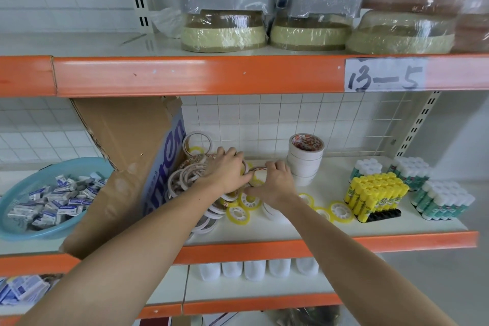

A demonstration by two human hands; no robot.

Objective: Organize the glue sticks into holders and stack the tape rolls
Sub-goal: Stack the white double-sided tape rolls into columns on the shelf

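Head view: both hands at shelf centre over loose tape rolls (239, 213). Left hand (229, 169) pressed onto the heap by the cardboard box (127, 156), grasp unclear. Right hand (275, 182) clasping a small roll (258, 176), probably bound for the white stack (305, 160), right. Glue sticks (375, 193) upright in holder, far right.

Bare shelf (264, 230) front — cardboard box (127, 156) left, tape stack (305, 159) behind

a blue basket (16, 194) of small boxed erasers (57, 200) sits left of a torn cardboard box (124, 156); white bottles (254, 270) line the shelf below.
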